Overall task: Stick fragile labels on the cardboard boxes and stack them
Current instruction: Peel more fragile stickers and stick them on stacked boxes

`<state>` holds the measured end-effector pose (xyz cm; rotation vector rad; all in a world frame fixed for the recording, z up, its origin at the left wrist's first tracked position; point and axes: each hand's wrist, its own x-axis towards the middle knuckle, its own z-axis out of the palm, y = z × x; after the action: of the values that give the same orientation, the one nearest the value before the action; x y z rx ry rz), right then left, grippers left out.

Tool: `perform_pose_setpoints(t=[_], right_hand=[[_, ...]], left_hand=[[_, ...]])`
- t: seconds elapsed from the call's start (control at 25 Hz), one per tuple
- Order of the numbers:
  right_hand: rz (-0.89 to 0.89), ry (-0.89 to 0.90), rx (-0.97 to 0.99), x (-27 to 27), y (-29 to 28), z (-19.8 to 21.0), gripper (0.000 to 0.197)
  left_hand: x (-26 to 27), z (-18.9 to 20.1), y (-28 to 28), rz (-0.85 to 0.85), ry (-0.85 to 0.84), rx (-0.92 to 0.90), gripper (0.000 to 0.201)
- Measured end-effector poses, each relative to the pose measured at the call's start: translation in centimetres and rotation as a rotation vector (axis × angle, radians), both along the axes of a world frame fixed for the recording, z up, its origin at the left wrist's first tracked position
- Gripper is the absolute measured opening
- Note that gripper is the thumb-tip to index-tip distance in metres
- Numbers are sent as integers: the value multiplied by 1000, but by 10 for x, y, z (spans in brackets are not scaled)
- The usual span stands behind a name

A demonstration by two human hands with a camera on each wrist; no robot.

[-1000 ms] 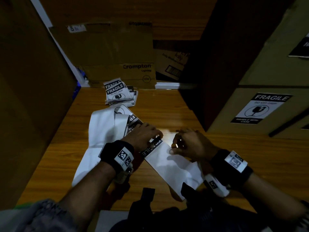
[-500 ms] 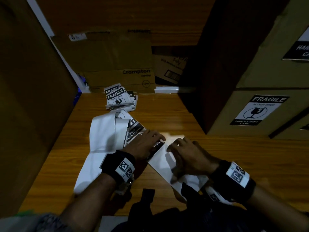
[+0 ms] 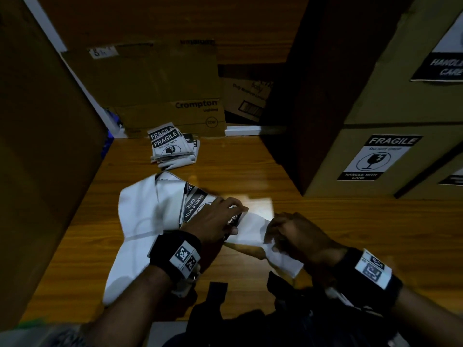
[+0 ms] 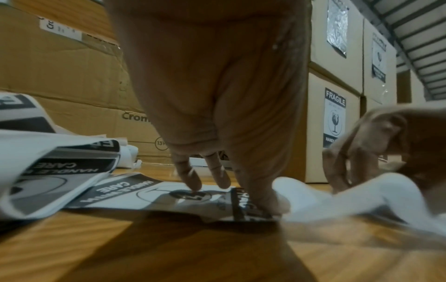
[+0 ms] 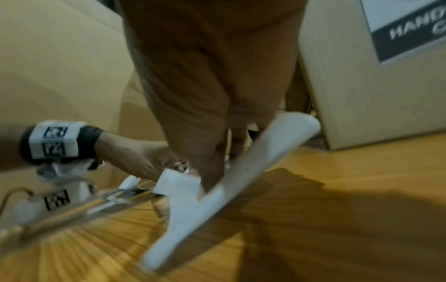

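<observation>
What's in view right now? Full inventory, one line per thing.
fragile label: one, black and white, flat on the table under the left fingertips
white backing strip: one, white, lifted between the two hands
loose white sheets: count unclear, white, on the table left of the hands
label stack: one pile, black and white, at the table's far edge
wooden table: one, orange-brown
labelled boxes: at least two stacked, tan, on the right, fragile labels on their faces
Crompton carton: one, brown, behind the label stack
large carton: one, brown, along the left
left hand: presses the label down
right hand: pinches the backing strip
</observation>
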<state>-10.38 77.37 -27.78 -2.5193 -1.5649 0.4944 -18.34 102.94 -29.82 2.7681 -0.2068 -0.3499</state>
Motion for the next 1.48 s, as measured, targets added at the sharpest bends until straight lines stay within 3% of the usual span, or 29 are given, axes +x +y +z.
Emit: perform_pose_setpoints(t=[0.12,0.2,0.28,0.4,0.48,0.56,0.68,0.84,0.96,1.08,1.24,1.36,1.48], right_hand=[[113,-278,208,5,-6,7,24],[184,-437,381,8,-6,23,29],[196,-481,474,15,-5,41,20],[197,-621,504,30,1,73,31],[146,-777,595,38,6,107,20],[14,-796,769,38,12,136,27],[-234,-637,1019,18,34,153,15],[-603,-119,1311,-20,73,165,32],[-585,234,1444,-31,101,190,52],[-492,263,1480,-20,122,221,56],[-416,439,1506,12,135,273,53],[-404,498,1401,41,144,318,37],[-492,662,1332,78,159,339,12]], left_hand=[[3,8,-6,-10,-37,1,60],[8,23,-10,50,-71,-56,61],[13,41,-10,104,-125,-121,56],[14,77,-3,229,-201,-359,27],[14,106,2,328,-289,-540,21],[12,135,5,387,-406,-639,19],[9,174,7,442,-523,-778,16],[4,202,12,483,-687,-805,15],[5,222,21,528,-800,-843,19],[7,241,27,507,-872,-854,18],[8,275,38,476,-963,-856,39],[7,311,49,352,-995,-673,22],[11,341,54,242,-902,-533,19]])
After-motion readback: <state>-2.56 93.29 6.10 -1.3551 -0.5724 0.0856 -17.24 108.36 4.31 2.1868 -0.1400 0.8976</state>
